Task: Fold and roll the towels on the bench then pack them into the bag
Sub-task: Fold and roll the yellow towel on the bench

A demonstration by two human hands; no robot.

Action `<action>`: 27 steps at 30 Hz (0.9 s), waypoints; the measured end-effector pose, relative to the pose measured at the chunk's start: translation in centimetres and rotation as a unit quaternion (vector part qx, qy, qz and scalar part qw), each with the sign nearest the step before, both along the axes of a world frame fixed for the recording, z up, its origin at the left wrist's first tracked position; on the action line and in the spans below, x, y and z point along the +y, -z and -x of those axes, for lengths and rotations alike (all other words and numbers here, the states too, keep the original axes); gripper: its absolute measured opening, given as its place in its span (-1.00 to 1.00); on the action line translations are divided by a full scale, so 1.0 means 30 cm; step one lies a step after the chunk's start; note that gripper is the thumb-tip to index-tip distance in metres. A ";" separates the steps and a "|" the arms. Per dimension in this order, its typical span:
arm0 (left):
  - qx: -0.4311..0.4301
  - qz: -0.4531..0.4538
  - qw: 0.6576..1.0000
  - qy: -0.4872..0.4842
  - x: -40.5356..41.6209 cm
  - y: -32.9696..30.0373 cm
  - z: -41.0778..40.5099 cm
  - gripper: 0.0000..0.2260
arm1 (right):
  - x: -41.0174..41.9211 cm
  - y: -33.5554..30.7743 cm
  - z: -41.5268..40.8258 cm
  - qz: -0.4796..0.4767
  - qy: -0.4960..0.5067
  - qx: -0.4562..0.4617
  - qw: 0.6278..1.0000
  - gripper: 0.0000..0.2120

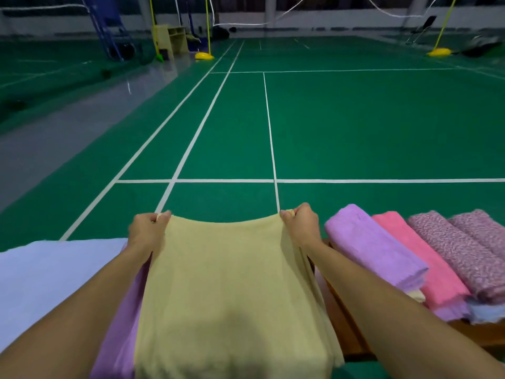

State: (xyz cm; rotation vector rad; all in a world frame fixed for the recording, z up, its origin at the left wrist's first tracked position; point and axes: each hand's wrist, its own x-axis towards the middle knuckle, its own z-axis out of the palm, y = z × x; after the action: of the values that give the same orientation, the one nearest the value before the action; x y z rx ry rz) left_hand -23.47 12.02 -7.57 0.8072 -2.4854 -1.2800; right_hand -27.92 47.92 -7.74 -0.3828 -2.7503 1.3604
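Towels frame the work on both sides: a flat pale blue towel [41, 274] lies at the lower left, and a lilac towel [120, 332] peeks out just beside and under the soft pale yellow terry towel [229, 291] at bottom centre. The left hand [147, 231] pinches its far left corner, fingers curled around the hem; the right hand [302, 224] pinches the far right corner likewise. The top edge sags slightly between them, so draw the corners apart until it runs taut, then bring them evenly toward the near edge for a square fold. At right, rolled lilac [374, 247], pink [415, 258] and two speckled mauve towels [464, 250] rest on the brown wooden bench [347, 332]. No bag appears, possibly outside the frame.
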 end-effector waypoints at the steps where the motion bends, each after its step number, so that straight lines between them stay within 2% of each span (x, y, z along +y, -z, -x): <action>1: -0.001 0.008 1.000 0.001 0.004 0.001 0.000 -0.63 | -0.002 0.009 -0.001 -0.005 0.005 -0.002 1.000 -0.66; 4: 0.024 0.043 0.999 0.018 0.021 -0.009 -0.028 -0.77 | -0.006 0.003 -0.045 -0.046 -0.007 -0.008 0.999 -0.64; 7: 0.054 0.072 0.994 0.065 0.068 -0.048 -0.089 -0.81 | -0.001 -0.011 -0.124 -0.115 -0.030 -0.029 0.993 -0.57; 10: 0.064 0.060 0.990 0.111 0.131 -0.087 -0.156 -0.86 | 0.009 -0.040 -0.226 -0.161 -0.059 -0.029 0.985 -0.52; 12: 0.064 0.015 0.989 0.136 0.173 -0.110 -0.211 -0.91 | 0.021 -0.049 -0.301 -0.153 -0.081 -0.040 0.984 -0.46; 14: 0.060 -0.022 0.985 0.159 0.220 -0.127 -0.276 -0.94 | 0.045 -0.052 -0.370 -0.144 -0.086 -0.047 0.985 -0.48; 17: 0.047 -0.052 0.976 0.206 0.310 -0.138 -0.371 -0.97 | 0.095 -0.054 -0.461 -0.109 -0.096 -0.075 0.987 -0.78; 20: 0.036 -0.045 0.957 0.285 0.411 -0.134 -0.429 -0.98 | 0.138 -0.043 -0.532 -0.070 -0.082 -0.090 0.990 -0.73; 24: 0.026 -0.023 0.925 0.378 0.528 -0.123 -0.457 -0.96 | 0.131 -0.041 -0.574 0.010 -0.069 -0.088 0.994 -0.81; 27: 0.000 0.047 0.896 0.442 0.574 -0.105 -0.437 -0.83 | 0.093 -0.034 -0.593 -0.009 -0.117 -0.046 0.992 -0.79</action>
State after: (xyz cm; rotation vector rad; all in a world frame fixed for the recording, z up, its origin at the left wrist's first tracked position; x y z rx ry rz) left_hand -10.36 29.25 -4.42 -0.4413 -2.9812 -1.3314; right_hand -10.13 50.71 -6.73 -0.1265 -2.9599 1.3970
